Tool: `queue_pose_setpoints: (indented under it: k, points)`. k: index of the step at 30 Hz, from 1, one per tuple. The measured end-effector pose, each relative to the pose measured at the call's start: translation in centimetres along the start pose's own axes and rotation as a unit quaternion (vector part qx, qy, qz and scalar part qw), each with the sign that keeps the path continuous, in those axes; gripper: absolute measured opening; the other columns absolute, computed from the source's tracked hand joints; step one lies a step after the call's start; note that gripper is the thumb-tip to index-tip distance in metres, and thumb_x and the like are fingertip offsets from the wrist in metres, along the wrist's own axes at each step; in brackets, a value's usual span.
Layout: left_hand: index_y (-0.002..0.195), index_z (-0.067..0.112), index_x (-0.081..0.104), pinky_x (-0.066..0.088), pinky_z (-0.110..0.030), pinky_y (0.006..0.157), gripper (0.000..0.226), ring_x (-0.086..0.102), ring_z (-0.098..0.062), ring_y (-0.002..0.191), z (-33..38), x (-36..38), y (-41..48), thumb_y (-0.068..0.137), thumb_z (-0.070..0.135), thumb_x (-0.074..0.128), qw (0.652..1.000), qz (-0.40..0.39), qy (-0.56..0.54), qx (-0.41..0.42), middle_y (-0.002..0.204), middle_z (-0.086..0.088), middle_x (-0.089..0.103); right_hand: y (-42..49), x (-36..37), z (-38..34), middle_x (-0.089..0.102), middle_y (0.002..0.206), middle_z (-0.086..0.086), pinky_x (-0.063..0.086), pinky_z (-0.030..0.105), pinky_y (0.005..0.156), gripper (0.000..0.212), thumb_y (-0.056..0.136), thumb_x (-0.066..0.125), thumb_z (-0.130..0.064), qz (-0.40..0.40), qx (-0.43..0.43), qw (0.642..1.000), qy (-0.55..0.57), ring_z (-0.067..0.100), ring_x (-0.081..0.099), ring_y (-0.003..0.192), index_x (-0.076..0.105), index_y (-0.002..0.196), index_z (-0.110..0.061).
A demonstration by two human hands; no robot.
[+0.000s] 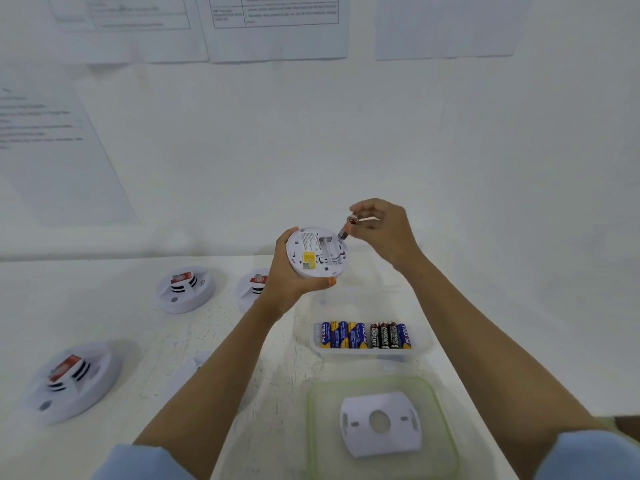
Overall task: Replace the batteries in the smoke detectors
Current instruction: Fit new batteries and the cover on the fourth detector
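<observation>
Smoke detector, round, white plastic (317,252), held above the far part of the desk with its back face turned to the camera, a yellow label on that face and its battery recess open near the upper right edge; the left hand (294,278) cups the detector from the left and beneath, fingers wrapped round its rim, closed upon it; the right hand (381,230) is pinched shut, fingertips gripping a small cylindrical battery with an orange and silver casing (346,228), whose lower end touches the detector at the open recess; below the hands, a clear plastic container (424,344) stands on the desk and holds a row of blue-and-yellow and black cylindrical batteries (363,336) lying side by side along its near wall; nearer the camera, a clear lid with a pale green rim (313,431) lies flat, and on it rests a white plastic mounting plate with a round central hole (381,424); to the left, three further round white smoke detectors lie face up, each with a red label: one at far left centre (185,289), one just beside it partly hidden by the left wrist (252,289), and one near the left edge (72,381), blurred; the white desk (138,327) carries all of these; both forearms are bare, with light blue sleeves (588,455) at the bottom edge; printed paper sheets (277,26) hang on the white wall behind, their text too blurred to read.
</observation>
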State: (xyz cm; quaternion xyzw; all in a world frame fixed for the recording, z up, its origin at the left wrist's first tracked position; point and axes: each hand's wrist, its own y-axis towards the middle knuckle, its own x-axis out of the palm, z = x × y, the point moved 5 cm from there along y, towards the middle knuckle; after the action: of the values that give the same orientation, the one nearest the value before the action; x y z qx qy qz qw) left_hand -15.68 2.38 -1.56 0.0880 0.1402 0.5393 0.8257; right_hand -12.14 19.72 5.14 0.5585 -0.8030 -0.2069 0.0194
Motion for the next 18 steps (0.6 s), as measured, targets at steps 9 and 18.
queue_pose_setpoints:
  k: [9, 18]
  points:
    - [0.136, 0.007, 0.026, 0.050, -0.012, 0.076, 0.092, 0.057, 0.007, 0.099, 1.0, 0.3, -1.1, 0.062, -0.016, 0.075, 1.000, -0.002, -0.002, 0.002, 0.115, 0.010, 0.050, -2.8, 2.3, -0.7, 0.067, 0.085, 0.014, 0.059, 0.026, 0.067, 0.023, 0.070, 0.069, 0.014, -0.077, -0.037, 0.996, 0.008, 0.010, 0.069, 0.071, 0.065, 0.084, -0.003]
    - [0.136, 0.008, 0.026, 0.052, -0.015, 0.073, 0.092, 0.058, -0.002, 0.097, 1.6, 0.1, -1.8, 0.062, -0.020, 0.073, 1.000, -0.011, -0.019, -0.004, 0.112, 0.009, 0.051, -4.7, 3.0, -0.1, 0.061, 0.125, 0.011, 0.046, 0.016, 0.097, 0.028, 0.085, 0.061, -0.001, -0.189, -0.106, 0.967, -0.132, 0.015, 0.056, 0.115, 0.064, 0.113, 0.001]
